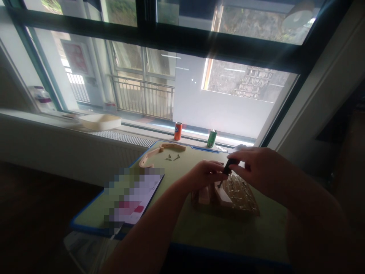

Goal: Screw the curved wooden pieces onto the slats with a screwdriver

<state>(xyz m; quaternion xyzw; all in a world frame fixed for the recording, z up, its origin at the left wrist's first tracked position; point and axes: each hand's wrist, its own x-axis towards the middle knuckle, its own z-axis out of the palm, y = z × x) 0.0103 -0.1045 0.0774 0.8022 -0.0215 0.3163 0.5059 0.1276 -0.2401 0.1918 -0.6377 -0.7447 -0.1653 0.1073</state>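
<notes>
My right hand point(258, 165) is closed around the black handle of a screwdriver point(226, 169), its tip pointing down onto a small wooden frame point(219, 196) with a woven cane panel point(242, 194). My left hand point(205, 175) rests closed on the wooden frame, fingers pinched near the screwdriver's shaft. The frame lies on a green mat point(185, 220) with a blue edge.
Curved wooden pieces point(154, 154) and a few loose screws point(172, 157) lie at the mat's far left. A blurred sheet point(134, 194) lies on the left side. An orange can point(178, 131), a green can point(211, 138) and a white tray point(99, 121) stand on the windowsill.
</notes>
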